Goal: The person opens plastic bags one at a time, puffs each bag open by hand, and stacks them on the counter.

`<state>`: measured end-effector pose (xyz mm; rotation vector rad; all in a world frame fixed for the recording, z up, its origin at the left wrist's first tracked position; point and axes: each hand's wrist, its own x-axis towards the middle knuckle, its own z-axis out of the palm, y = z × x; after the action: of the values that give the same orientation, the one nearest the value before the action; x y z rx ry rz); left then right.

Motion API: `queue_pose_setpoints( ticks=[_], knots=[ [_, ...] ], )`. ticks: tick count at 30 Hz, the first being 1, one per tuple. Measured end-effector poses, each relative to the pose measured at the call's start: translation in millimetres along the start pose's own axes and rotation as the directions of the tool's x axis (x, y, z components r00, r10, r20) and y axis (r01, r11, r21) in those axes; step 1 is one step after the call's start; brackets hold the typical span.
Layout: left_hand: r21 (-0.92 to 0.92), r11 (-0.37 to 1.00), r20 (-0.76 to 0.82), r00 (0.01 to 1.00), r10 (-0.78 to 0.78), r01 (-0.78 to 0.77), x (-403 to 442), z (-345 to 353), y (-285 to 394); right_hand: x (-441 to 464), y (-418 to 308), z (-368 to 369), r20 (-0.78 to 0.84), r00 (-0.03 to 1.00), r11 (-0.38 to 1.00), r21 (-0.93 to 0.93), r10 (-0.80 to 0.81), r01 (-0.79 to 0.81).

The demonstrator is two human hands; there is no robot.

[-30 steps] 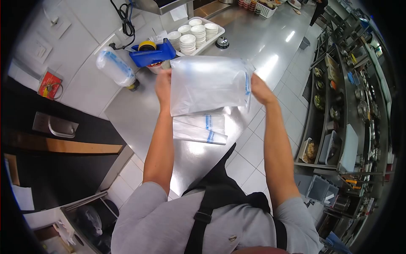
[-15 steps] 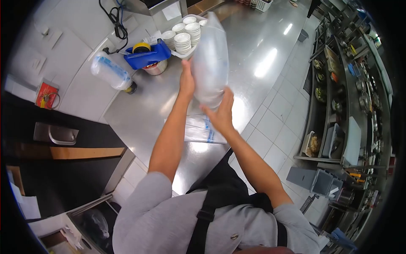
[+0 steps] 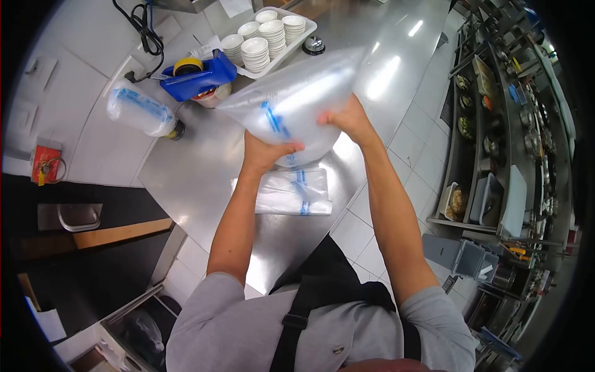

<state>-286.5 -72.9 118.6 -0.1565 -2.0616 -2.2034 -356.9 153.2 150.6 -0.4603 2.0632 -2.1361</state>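
A clear plastic bag (image 3: 304, 99) with blue print is puffed out with air above the steel counter. My left hand (image 3: 268, 153) grips its lower left side, the thumb pressed on the film. On the right side my right hand (image 3: 349, 121) holds the same bag, thumb on top; the other fingers of both hands are mostly hidden behind or under it. Just below the bag, a flat stack of folded plastic bags (image 3: 288, 192) with blue print lies on the counter.
White small bowls (image 3: 271, 37) stand stacked in a white tray (image 3: 304, 43), beside a call bell (image 3: 313, 45). A blue tape dispenser (image 3: 198, 77) sits left, near a roll of plastic bags (image 3: 139, 111). Shelves with food containers (image 3: 486, 142) line the right across the floor.
The bag has turned from upright to slanting crosswise, wider and nearer to me. My hands have moved apart, the right one up along its side. The view has shifted slightly.
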Motion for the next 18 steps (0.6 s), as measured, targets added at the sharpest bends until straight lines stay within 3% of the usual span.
queue_pose_setpoints(
  ticks=[1,5,7,8,10,11,12,13,14,17,18],
  knots=[
    [0.006,1.0,0.018,1.0,-0.002,0.002,0.8,-2.2,-5.0,-5.3,3.1,0.2,0.049,0.998,0.999,0.009,0.038,-0.039],
    [0.148,0.987,0.208,0.974,-0.09,0.06,7.3,-14.6,-10.0,-36.5,-4.7,-5.2,0.12,0.992,0.9,-0.436,0.042,0.014],
    [0.227,0.973,0.267,0.957,-0.109,0.047,11.3,-16.5,-7.2,-39.1,4.6,3.3,-0.026,0.995,0.885,-0.456,0.093,-0.095],
    [0.244,0.97,0.261,0.964,-0.046,-0.02,13.8,-15.5,-11.9,-44.9,12.8,8.6,-0.101,0.987,0.876,-0.456,0.123,-0.156],
    [0.289,0.946,0.248,0.966,0.077,-0.15,28.3,-17.8,-22.0,-42.6,53.7,12.0,-0.215,0.969,0.844,-0.536,-0.123,-0.012],
    [0.295,0.945,0.259,0.964,0.065,-0.143,35.8,-20.3,-27.2,-44.1,71.4,16.2,-0.262,0.938,0.819,-0.572,-0.227,0.038],
    [0.489,0.867,0.328,0.941,-0.086,-0.092,38.9,-24.9,-16.6,-47.9,65.8,18.4,-0.248,0.952,0.792,-0.61,-0.18,-0.009],
    [0.492,0.86,0.359,0.931,-0.061,-0.134,35.0,-25.3,-11.6,-51.5,53.3,17.7,-0.235,0.962,0.762,-0.646,-0.136,-0.05],
    [0.497,0.865,0.338,0.904,-0.263,0.066,32.4,-30.6,-12.6,-63.8,47.7,18.1,-0.234,0.967,0.774,-0.629,-0.101,-0.071],
    [0.653,0.737,0.185,0.98,0.07,-0.176,-17.8,-42.1,-6.3,-93.8,33.4,7.9,-0.265,0.962,0.791,-0.602,-0.066,-0.111],
    [0.705,0.684,0.159,0.982,0.104,-0.187,-41.5,-57.2,-19.8,-121.2,45.1,15.6,-0.31,0.95,0.805,-0.576,-0.049,-0.146]
  ],
)
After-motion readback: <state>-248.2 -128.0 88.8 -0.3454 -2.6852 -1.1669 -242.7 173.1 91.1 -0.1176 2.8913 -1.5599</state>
